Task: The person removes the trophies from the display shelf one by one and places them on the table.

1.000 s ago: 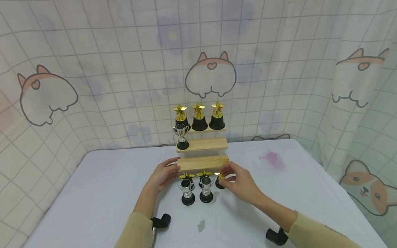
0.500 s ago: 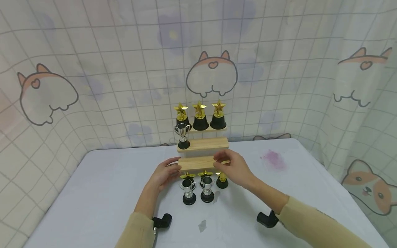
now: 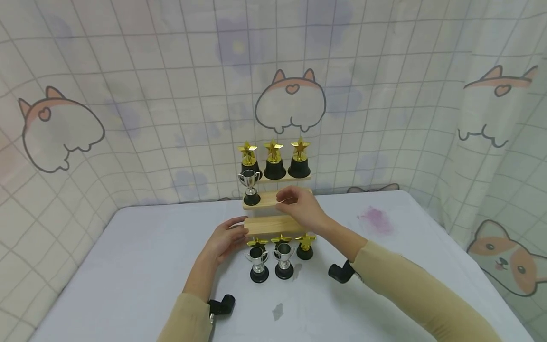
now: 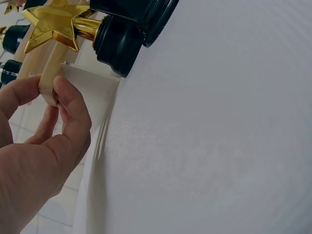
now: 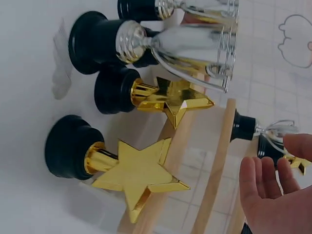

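Three pale wood boards, head view, stand as tiered shelving, long axes running left to right across the table [image 3: 162, 266]. Top board [image 3: 290, 179]: three gold star trophies [image 3: 275, 164] on black bases, upright in a row, star tips up. Middle board [image 3: 267, 199]: one silver cup trophy [image 3: 251, 190], upright, mouth up, near the left end. Wood shows between cup and right hand [image 3: 302, 208], which is over the board's right part, fingers bent. Lowest board [image 3: 269, 224]: left end held by the left hand [image 3: 223, 241]. Before it, three upright star figures [image 3: 305, 246] and, nearer the wearer, two silver cups [image 3: 258, 265], mouths up. White cloth runs wide on both sides to the table edges. Left wrist view: thumb and fingers pinch the lowest board's end, a gold star close above; white tabletop spreads beyond. Right wrist view: right-hand fingers lie side by side, curved, thumb apart from them, a gap visible between; the shelved cup is just beyond the fingertips. Board edges run parallel, with open gaps between tiers.
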A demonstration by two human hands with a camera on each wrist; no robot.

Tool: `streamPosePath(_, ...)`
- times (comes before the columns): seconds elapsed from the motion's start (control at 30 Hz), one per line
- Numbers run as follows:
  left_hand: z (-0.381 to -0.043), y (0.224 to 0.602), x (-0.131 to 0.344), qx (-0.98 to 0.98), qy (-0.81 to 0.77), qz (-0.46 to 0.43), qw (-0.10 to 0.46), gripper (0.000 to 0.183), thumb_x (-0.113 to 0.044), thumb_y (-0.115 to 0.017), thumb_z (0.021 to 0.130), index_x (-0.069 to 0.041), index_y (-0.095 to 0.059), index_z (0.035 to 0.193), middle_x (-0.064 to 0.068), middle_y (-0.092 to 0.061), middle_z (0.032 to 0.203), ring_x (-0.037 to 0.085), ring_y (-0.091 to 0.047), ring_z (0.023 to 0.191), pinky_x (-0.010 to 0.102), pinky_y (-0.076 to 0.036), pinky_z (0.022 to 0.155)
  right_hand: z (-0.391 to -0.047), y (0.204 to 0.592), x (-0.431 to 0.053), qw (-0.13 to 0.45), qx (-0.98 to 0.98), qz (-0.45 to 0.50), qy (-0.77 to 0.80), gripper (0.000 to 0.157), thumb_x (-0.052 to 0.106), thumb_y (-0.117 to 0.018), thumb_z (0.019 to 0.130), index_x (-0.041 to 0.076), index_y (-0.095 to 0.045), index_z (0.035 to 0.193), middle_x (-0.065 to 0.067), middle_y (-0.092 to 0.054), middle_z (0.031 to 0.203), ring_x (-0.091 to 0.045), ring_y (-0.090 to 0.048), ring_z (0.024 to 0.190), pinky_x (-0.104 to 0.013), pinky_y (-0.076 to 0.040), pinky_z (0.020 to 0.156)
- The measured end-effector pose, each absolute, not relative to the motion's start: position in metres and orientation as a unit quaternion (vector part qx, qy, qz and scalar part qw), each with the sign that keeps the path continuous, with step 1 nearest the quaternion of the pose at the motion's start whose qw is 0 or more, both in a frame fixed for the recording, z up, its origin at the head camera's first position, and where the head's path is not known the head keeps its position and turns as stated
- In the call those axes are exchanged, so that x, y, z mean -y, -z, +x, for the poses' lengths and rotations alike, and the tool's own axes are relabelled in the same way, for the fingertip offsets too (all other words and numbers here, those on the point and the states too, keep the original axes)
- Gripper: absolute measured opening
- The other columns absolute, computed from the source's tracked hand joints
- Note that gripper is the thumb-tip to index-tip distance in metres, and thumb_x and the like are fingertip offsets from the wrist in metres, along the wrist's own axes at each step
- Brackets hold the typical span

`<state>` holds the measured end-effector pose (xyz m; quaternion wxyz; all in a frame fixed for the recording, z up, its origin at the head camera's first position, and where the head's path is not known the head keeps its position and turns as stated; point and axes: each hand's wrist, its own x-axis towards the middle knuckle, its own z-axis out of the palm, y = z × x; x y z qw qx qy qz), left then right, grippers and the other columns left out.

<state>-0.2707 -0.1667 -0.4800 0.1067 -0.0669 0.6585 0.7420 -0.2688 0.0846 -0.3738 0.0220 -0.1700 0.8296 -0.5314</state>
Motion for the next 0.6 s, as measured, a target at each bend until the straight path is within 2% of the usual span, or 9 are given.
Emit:
streamPosePath(0.23,-0.272,0.477,0.165,-0.650,-0.749,-0.057,0.115,0.055,-0.001,-0.065,0.096,-0.001,-0.049,0.148,0.025,-0.053,0.138,0.025,-0.064,0.107,0.035,-0.059,0.090,-0.292,0.371,-0.070,0.018,-0.830,-0.159,0.534,0.032,0.013,-0.075,0.095,0.000,-0.066,0.123,-0.015,-0.067,0.121,-0.028,-0.065,0.110,-0.037,-0.057,0.092)
streamPosePath(0.4,-0.273,0.479,0.165,-0.652,-0.747,-0.067,0.110,0.056,0.001,-0.065,0.094,-0.002,-0.050,0.148,0.024,-0.055,0.137,0.026,-0.065,0.106,0.033,-0.060,0.086,-0.305,0.374,-0.058,0.029,-0.831,-0.158,0.532,0.034,0.015,-0.076,0.095,0.001,-0.066,0.125,-0.012,-0.067,0.122,-0.025,-0.064,0.110,-0.034,-0.058,0.090)
streamPosePath(0.6,-0.272,0.482,0.168,-0.654,-0.746,-0.063,0.106,0.057,0.000,-0.065,0.094,0.000,-0.049,0.148,0.026,-0.054,0.138,0.027,-0.065,0.108,0.036,-0.060,0.089,-0.314,0.377,-0.046,0.027,-0.835,-0.158,0.526,0.035,0.016,-0.078,0.093,0.002,-0.066,0.123,-0.012,-0.068,0.121,-0.025,-0.064,0.110,-0.033,-0.058,0.089)
